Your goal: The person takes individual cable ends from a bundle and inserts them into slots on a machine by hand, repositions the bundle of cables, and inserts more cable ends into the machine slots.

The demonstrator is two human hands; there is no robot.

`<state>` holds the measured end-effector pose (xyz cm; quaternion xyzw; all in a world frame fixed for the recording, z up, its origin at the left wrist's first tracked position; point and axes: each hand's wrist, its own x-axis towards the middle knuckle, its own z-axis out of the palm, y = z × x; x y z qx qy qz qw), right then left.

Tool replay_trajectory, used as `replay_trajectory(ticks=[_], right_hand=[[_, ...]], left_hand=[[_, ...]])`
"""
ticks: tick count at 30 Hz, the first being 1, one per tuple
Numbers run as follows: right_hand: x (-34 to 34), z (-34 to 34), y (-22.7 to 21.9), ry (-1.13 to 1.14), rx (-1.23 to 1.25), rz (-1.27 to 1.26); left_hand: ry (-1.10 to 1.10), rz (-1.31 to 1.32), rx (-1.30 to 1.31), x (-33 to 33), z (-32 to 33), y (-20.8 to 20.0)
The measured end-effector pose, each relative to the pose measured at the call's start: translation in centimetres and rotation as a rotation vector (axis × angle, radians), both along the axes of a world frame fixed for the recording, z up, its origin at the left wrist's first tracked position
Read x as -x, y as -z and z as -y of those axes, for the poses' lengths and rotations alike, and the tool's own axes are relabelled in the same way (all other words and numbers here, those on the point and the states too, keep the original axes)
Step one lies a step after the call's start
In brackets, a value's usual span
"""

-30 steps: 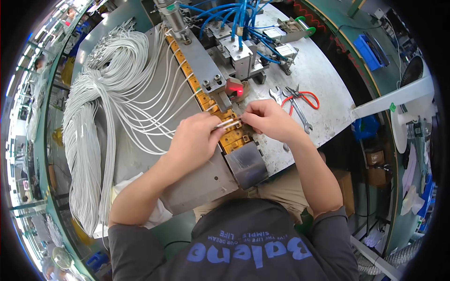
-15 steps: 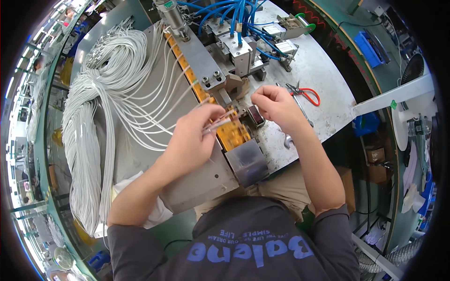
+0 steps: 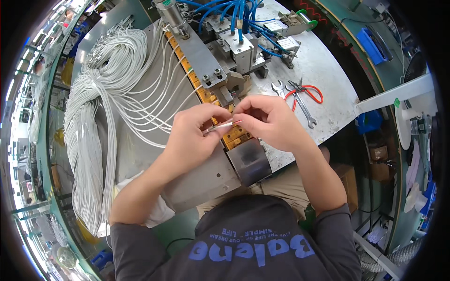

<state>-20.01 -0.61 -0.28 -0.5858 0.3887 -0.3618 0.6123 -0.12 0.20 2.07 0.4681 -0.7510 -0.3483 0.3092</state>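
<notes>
Between my hands, above the orange fixture rail (image 3: 238,138), a white cable (image 3: 219,127) ends in thin wires, one of them red. My left hand (image 3: 194,133) pinches the cable between thumb and fingers, close to that end. Thumb and fingers of my right hand (image 3: 268,122) are closed at the tip, on the thin wires; the fingers partly hide them. The two hands nearly touch at the fingertips. More white cables (image 3: 150,110) run in a row from the rail to a large bundle at the left.
A press-like metal machine (image 3: 201,61) with blue air tubes (image 3: 241,16) stands behind the rail. A grey metal block (image 3: 249,161) caps its near end. Red-handled pliers (image 3: 309,91) and wrenches (image 3: 304,110) lie at the right. The thick white cable bundle (image 3: 86,136) hangs over the left edge.
My right hand has moved left and down, from apart to the cable's end at my left hand. The wrenches and pliers show more fully now. My left hand has barely shifted.
</notes>
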Motion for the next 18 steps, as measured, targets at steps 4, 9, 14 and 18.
replay_trajectory(ticks=[4, 9, 14, 18], right_hand=[[0.9, 0.7, 0.4, -0.062, -0.155, -0.023], [1.1, 0.4, 0.3, -0.145, -0.116, 0.023], [0.5, 0.0, 0.5, -0.071, -0.015, -0.13], [-0.3, -0.3, 0.3, 0.002, -0.041, -0.091]], left_hand=[[0.078, -0.026, -0.155, -0.3, 0.1, 0.5], [0.106, -0.101, -0.365, -0.4, -0.1, 1.2], [0.079, -0.094, -0.377, 0.1, -0.3, 1.6], [0.076, -0.032, 0.034, 0.5, -0.7, 2.3]])
